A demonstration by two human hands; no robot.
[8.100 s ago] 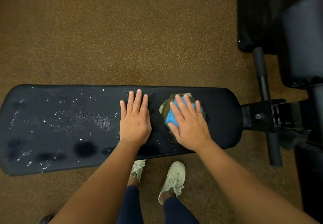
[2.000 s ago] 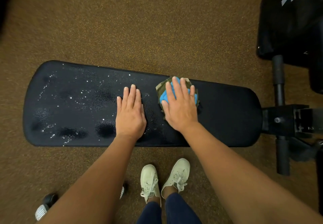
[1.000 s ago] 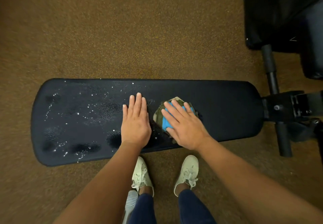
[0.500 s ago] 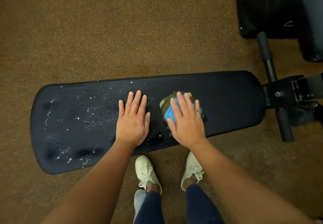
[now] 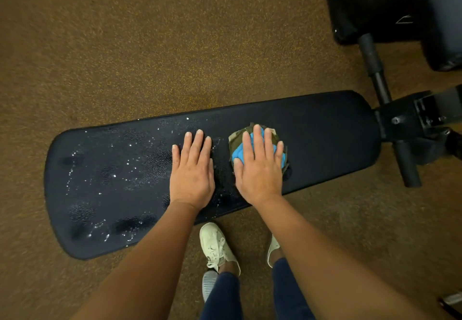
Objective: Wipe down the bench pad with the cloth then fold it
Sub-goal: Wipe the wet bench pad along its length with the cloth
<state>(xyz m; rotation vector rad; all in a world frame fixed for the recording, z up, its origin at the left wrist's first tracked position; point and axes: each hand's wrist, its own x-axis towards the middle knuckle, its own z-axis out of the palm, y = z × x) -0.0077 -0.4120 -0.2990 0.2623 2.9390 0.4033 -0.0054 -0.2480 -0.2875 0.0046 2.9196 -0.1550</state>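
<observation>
A long black bench pad [image 5: 325,132] lies across the view, running left to right. Its left half is speckled with white droplets and wet patches; its right half looks dry and dull. A bunched cloth [image 5: 236,151], blue with olive-green edges, sits near the pad's middle. My right hand [image 5: 258,169] presses flat on the cloth, fingers spread over it, and hides most of it. My left hand [image 5: 192,169] rests flat on the bare pad just left of the cloth, holding nothing.
Brown speckled carpet [image 5: 175,45] surrounds the bench. The black metal frame and crossbar [image 5: 405,159] join the pad at the right. A large black padded piece of equipment [image 5: 390,2] fills the top right. My feet in pale sneakers [image 5: 216,244] stand just below the pad.
My right hand has rubbed the cloth back and forth over the pad's middle and now sits a little farther up. The left hand has stayed flat beside it.
</observation>
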